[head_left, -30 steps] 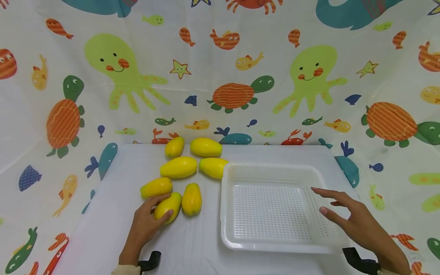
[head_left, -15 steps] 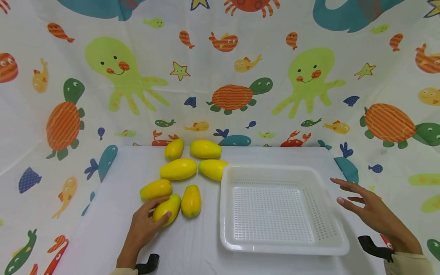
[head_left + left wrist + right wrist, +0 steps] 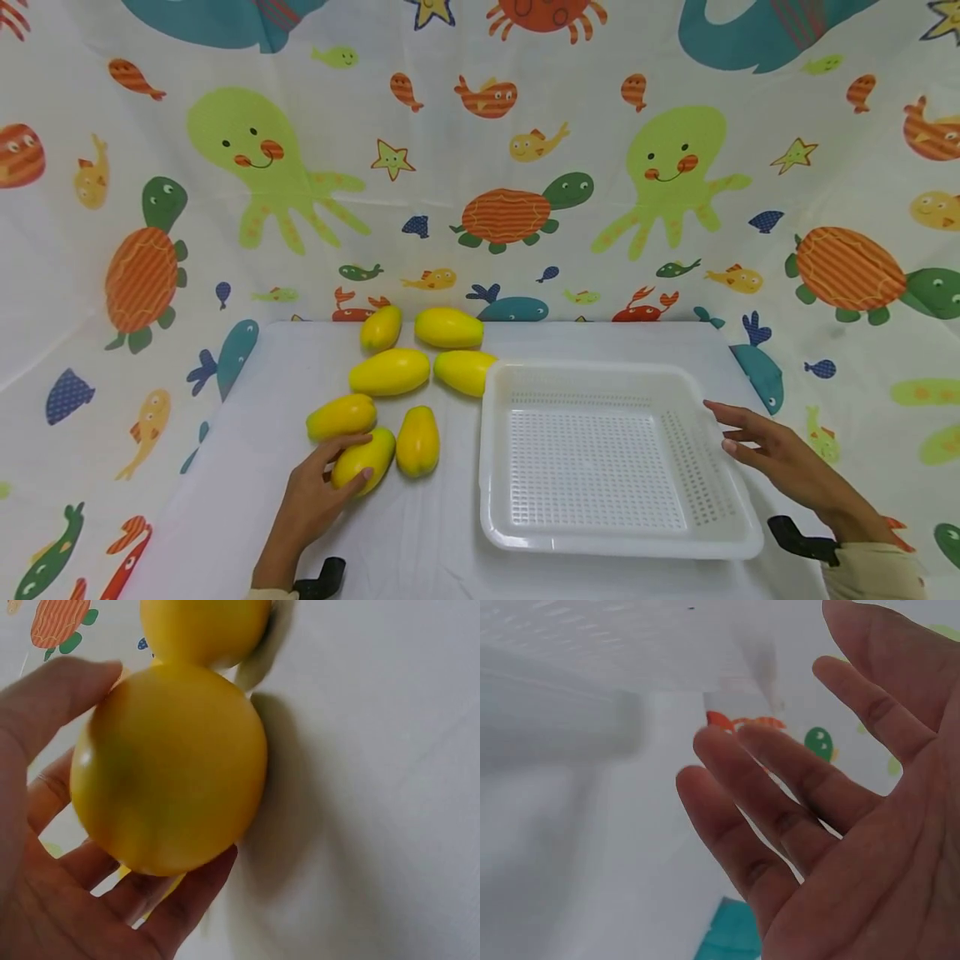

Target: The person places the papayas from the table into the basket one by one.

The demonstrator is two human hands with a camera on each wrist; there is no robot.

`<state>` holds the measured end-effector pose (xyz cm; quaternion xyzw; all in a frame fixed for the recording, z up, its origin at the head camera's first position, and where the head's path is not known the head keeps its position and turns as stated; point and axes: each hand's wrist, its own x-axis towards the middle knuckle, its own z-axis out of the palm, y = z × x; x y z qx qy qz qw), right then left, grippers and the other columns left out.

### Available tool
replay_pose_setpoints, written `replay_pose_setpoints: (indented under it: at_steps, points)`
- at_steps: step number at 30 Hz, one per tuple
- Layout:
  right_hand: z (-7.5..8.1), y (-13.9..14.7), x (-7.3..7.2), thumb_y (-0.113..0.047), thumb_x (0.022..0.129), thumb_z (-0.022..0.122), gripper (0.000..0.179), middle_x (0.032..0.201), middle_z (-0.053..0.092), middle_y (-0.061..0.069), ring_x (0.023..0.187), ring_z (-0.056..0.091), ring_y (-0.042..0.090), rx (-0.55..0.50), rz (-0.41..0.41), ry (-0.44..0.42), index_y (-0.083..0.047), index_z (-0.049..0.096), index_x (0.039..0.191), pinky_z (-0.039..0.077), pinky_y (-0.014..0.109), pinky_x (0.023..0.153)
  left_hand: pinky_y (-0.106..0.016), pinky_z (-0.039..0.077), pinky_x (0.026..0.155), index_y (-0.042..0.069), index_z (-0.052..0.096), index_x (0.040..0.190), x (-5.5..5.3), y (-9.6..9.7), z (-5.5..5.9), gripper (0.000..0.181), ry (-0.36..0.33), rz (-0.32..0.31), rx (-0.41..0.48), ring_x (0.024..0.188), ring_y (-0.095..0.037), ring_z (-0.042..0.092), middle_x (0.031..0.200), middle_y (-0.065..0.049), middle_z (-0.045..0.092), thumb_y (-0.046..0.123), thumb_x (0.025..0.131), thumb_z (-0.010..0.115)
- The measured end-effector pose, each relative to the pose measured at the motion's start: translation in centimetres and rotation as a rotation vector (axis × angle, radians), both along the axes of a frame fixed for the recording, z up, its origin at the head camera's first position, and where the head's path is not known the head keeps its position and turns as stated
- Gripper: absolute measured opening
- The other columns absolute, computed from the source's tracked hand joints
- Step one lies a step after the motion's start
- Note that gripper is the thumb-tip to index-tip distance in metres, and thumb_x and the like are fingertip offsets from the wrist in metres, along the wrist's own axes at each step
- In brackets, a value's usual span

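My left hand [image 3: 311, 490] curls its thumb and fingers round the nearest yellow papaya [image 3: 365, 462], low on the left part of the table. In the left wrist view the rounded end of this papaya [image 3: 169, 769] fills the grip, thumb on one side and fingers on the other. A second papaya [image 3: 417, 442] lies just right of it, and another papaya [image 3: 341, 417] lies just behind. My right hand [image 3: 783, 458] is at the right rim of a white perforated basket [image 3: 622, 540], holding nothing. Its fingers [image 3: 735, 832] are relaxed and spread in the right wrist view.
Several more papayas [image 3: 390, 372] lie farther back on the white-covered table [image 3: 420, 550], left of the basket. One papaya [image 3: 463, 372] sits right at the basket's back left corner. Behind the table hangs a white sheet [image 3: 442, 50] printed with sea animals.
My right hand pulled away from over the basket to the right, then came back left to its right rim. The left hand has stayed on the same papaya.
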<state>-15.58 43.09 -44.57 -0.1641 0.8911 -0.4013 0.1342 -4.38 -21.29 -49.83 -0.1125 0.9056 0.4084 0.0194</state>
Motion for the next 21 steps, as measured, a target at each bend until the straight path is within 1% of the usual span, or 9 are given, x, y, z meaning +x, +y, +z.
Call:
replay_pose_setpoints:
  at_steps: [3, 5, 8, 10, 12, 14, 16, 21]
  points:
    - [-0.4, -0.1, 0.0, -0.027, 0.11, 0.06, 0.061, 0.157, 0.051, 0.022, 0.115, 0.056, -0.017, 0.008, -0.001, -0.03, -0.017, 0.039, 0.165, 0.058, 0.019, 0.086, -0.064, 0.041, 0.119, 0.029, 0.061, 0.146, 0.1, 0.0, 0.1, 0.056, -0.022, -0.004, 0.002, 0.143, -0.035, 0.051, 0.16, -0.007, 0.054, 0.038, 0.094, 0.081]
    - [-0.6, -0.2, 0.0, -0.029, 0.11, 0.059, 0.061, 0.158, 0.047, 0.029, 0.115, 0.056, -0.017, 0.008, -0.008, -0.056, -0.018, 0.037, 0.166, 0.059, 0.02, 0.087, -0.064, 0.039, 0.121, 0.03, 0.061, 0.146, 0.1, -0.1, 0.1, 0.058, -0.023, -0.005, 0.007, 0.142, -0.035, 0.051, 0.16, -0.007, 0.054, 0.037, 0.093, 0.083]
    - [-1.1, -0.3, 0.0, -0.033, 0.111, 0.058, 0.062, 0.16, 0.045, 0.029, 0.116, 0.059, -0.013, -0.011, -0.033, -0.121, -0.02, 0.035, 0.167, 0.06, 0.025, 0.09, -0.064, 0.039, 0.121, 0.03, 0.061, 0.145, 0.2, -0.1, 0.0, 0.059, -0.012, -0.007, 0.01, 0.141, -0.034, 0.053, 0.159, -0.007, 0.055, 0.037, 0.092, 0.084]
    - [-1.4, -0.3, 0.0, -0.033, 0.111, 0.057, 0.063, 0.161, 0.044, 0.03, 0.116, 0.063, -0.008, -0.025, -0.044, -0.146, -0.02, 0.033, 0.168, 0.063, 0.032, 0.092, -0.063, 0.041, 0.12, 0.03, 0.062, 0.145, 0.2, -0.1, 0.0, 0.059, -0.007, -0.006, 0.01, 0.139, -0.033, 0.054, 0.158, -0.006, 0.056, 0.038, 0.092, 0.084]
    - [-1.7, -0.3, 0.1, -0.034, 0.111, 0.057, 0.063, 0.162, 0.044, 0.029, 0.117, 0.066, -0.002, -0.036, -0.053, -0.16, -0.021, 0.032, 0.168, 0.064, 0.039, 0.094, -0.062, 0.043, 0.118, 0.029, 0.062, 0.145, 0.3, -0.1, 0.0, 0.059, -0.006, -0.005, 0.006, 0.138, -0.033, 0.054, 0.158, -0.006, 0.057, 0.039, 0.091, 0.084]
    - [-1.8, -0.3, 0.2, -0.033, 0.111, 0.056, 0.064, 0.162, 0.044, 0.031, 0.118, 0.067, 0.0, -0.046, -0.055, -0.158, -0.021, 0.031, 0.169, 0.064, 0.045, 0.095, -0.062, 0.045, 0.116, 0.03, 0.062, 0.144, 0.4, 0.0, 0.1, 0.058, -0.01, -0.002, 0.004, 0.137, -0.033, 0.055, 0.157, -0.006, 0.057, 0.039, 0.091, 0.084]
    - [-1.8, -0.3, 0.2, -0.033, 0.112, 0.055, 0.063, 0.162, 0.043, 0.031, 0.118, 0.067, 0.0, -0.051, -0.05, -0.153, -0.021, 0.03, 0.169, 0.063, 0.048, 0.096, -0.062, 0.046, 0.115, 0.03, 0.062, 0.144, 0.5, 0.0, 0.2, 0.058, -0.013, 0.001, 0.005, 0.136, -0.033, 0.055, 0.157, -0.006, 0.057, 0.039, 0.091, 0.084]
    - [-1.7, -0.4, 0.2, -0.031, 0.112, 0.054, 0.063, 0.161, 0.044, 0.033, 0.115, 0.062, -0.01, -0.064, -0.041, -0.146, -0.019, 0.029, 0.169, 0.063, 0.047, 0.095, -0.062, 0.046, 0.116, 0.03, 0.062, 0.145, 0.6, 0.1, 0.9, 0.059, -0.011, 0.004, -0.004, 0.136, -0.034, 0.056, 0.157, -0.007, 0.057, 0.041, 0.091, 0.084]
